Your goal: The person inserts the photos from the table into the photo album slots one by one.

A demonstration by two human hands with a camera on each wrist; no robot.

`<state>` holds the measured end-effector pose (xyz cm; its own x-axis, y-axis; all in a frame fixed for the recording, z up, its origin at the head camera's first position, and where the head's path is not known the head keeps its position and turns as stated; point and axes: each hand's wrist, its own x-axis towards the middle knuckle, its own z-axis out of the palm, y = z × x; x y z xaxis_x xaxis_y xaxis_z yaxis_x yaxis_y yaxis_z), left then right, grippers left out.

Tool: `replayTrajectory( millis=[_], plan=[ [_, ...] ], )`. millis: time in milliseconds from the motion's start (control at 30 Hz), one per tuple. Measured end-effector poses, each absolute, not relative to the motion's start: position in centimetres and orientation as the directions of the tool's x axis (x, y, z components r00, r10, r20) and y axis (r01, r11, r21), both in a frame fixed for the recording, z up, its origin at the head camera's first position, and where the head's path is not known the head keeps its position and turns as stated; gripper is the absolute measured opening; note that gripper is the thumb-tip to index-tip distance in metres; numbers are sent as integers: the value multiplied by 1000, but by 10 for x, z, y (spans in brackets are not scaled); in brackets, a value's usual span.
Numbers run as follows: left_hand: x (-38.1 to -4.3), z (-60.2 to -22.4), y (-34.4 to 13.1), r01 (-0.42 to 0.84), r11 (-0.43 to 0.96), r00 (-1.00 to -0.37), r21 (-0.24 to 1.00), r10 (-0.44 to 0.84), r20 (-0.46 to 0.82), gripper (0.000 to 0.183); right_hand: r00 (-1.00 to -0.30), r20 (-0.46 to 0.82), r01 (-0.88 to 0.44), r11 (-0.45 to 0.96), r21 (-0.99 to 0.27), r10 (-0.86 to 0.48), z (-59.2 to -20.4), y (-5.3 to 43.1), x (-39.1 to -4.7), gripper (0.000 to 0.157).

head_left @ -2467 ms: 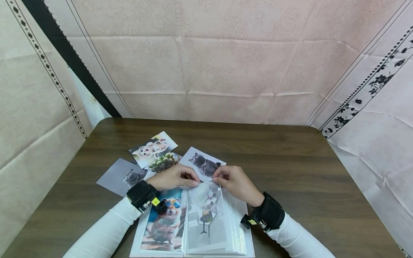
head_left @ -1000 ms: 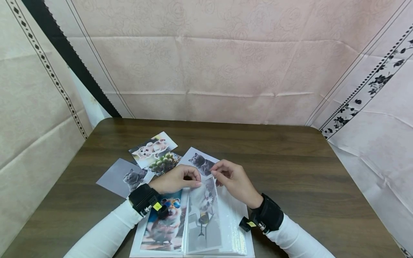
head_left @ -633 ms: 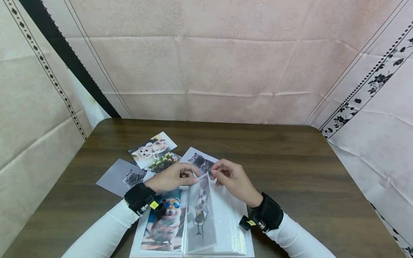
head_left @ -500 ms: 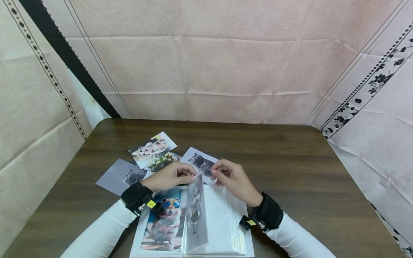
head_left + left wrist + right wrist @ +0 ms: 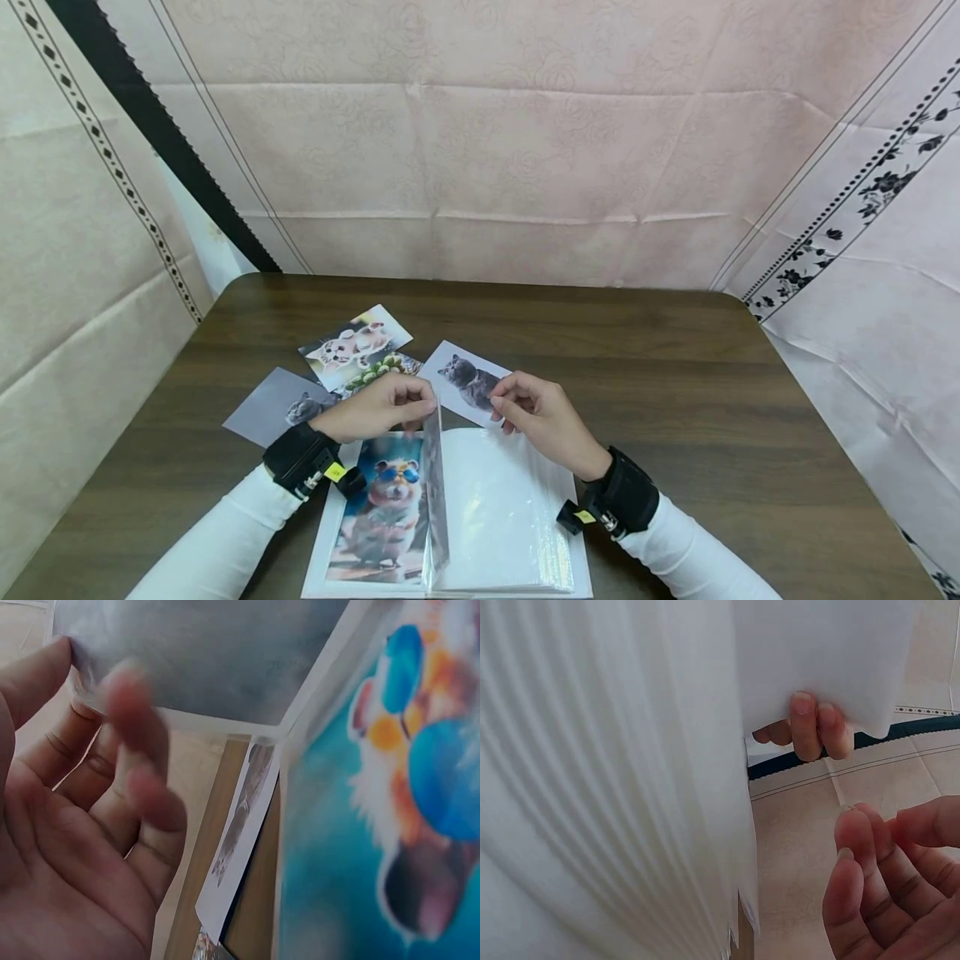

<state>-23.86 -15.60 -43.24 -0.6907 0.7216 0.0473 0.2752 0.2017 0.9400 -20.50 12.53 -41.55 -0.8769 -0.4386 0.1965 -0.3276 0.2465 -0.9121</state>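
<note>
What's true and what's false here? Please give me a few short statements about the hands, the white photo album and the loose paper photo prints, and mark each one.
1. The person's bare left hand pinches a greyish plastic sleeve page standing up from the open white photo album. True.
2. The person's bare right hand grips a paper print of a grey cat. False: its curled fingers hold nothing.
3. The album's left side shows a glossy photo of a furry animal in blue sunglasses. True.
4. The broad tabletop is made of white glass. False: it is dark brown with a wood grain.
5. Rectangular loose paper photo prints lie on the tabletop outside the album. True.
</note>
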Motion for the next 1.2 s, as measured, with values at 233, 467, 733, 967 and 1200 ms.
replayTrajectory(
  millis=[233,467,733,967,1200],
  plan=[
    [-238,-434,-164,245,175,-667,954,744,35,26,-878,179,-324,275,-905,-443,-416,125,-205,7],
    [-238,-434,-172,328,154,-634,932,767,96,26,-868,189,-342,279,-897,-459,-417,125,-205,9],
    [-236,-434,-180,317,208,-660,925,749,58,25,-868,189,-346,284,-894,-460,-418,124,-205,7],
    [-236,-433,-188,258,227,-669,939,743,4,30,-867,176,-337,289,-896,-466,-419,125,-204,8],
    [-238,-434,-197,247,225,-642,943,766,-14,29,-860,194,-356,281,-891,-472,-419,125,-205,7]
  ],
)
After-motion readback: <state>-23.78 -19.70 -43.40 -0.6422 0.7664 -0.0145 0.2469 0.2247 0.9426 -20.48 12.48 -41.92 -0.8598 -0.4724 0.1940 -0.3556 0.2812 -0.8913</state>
